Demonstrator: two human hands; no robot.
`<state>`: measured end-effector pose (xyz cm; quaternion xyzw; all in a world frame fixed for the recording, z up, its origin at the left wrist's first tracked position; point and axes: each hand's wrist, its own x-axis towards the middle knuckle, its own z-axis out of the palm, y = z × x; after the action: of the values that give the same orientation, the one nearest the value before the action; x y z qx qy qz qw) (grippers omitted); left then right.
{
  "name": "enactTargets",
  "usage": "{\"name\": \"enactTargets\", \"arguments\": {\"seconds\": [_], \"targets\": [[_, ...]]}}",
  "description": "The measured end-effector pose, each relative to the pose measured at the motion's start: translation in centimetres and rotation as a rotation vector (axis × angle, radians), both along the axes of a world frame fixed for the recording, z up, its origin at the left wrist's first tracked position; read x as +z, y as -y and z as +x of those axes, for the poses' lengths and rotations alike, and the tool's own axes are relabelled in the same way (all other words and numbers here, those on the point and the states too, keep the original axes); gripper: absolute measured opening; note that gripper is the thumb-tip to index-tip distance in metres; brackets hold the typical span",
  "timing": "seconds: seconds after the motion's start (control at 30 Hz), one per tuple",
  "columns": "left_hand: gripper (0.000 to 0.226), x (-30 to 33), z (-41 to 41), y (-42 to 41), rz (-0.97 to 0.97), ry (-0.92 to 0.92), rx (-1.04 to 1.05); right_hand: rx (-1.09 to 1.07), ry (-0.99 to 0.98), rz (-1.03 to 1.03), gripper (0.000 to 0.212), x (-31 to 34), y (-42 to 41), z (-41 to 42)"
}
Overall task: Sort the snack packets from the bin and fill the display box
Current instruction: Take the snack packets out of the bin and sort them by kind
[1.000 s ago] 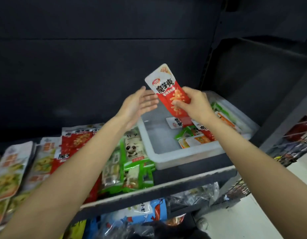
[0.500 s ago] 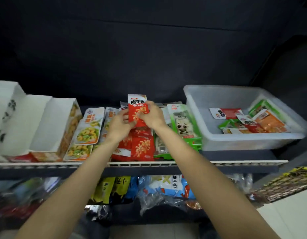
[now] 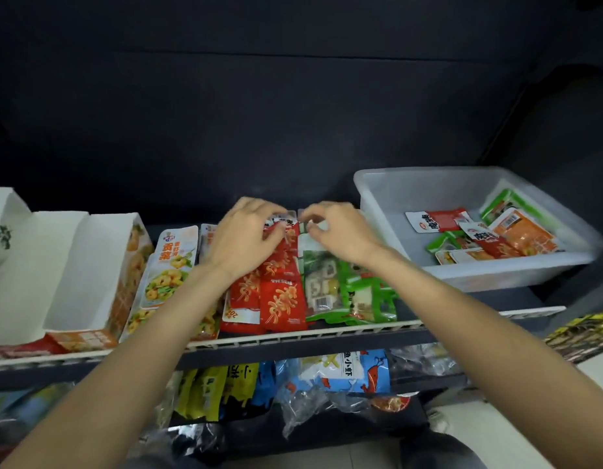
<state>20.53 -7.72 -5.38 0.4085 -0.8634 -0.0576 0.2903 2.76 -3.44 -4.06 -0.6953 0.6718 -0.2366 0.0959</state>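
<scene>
left hand [image 3: 246, 238] fingers curled onto top of red packet [image 3: 282, 247], at far end of red pile [image 3: 274, 299] on shelf [image 3: 293, 336]. right hand [image 3: 334, 231] just beside, fingers curled; whether it pinches packet's white top edge, cannot tell. packet red, orange strands printed, white header. green packets [image 3: 354, 292] right of pile. bin [image 3: 496, 272] further right, few packets inside. white box [image 3: 73, 265] at left.

Two hands [image 3: 246, 238], one bin [image 3: 388, 211]
</scene>
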Motion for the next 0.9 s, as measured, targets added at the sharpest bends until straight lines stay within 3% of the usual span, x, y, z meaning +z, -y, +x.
{"name": "enactTargets", "arguments": {"seconds": [0.2,0.37,0.6,0.73,0.9], "targets": [[0.024,3.5,-9.7,-1.5,0.058,-0.131,-0.321,-0.201,-0.014,0.002,0.017,2.7,-3.9,-12.7],[0.032,3.0,-21.7,0.7,0.053,0.238,-0.424,-0.244,-0.100,0.185,0.021,0.8,-3.7,-22.1],[0.043,-1.2,-32.6,4.4,-0.139,0.784,-0.409,-0.182,-0.419,0.446,0.035,-2.0,1.3,-28.6],[0.062,-2.8,-34.8,5.5,0.035,0.913,-0.434,-0.133,-0.442,0.600,0.045,-3.5,2.5,-29.6],[0.028,-2.8,-35.2,6.1,0.011,0.829,-0.504,-0.125,-0.334,0.626,0.064,-4.1,3.1,-30.4]]}}
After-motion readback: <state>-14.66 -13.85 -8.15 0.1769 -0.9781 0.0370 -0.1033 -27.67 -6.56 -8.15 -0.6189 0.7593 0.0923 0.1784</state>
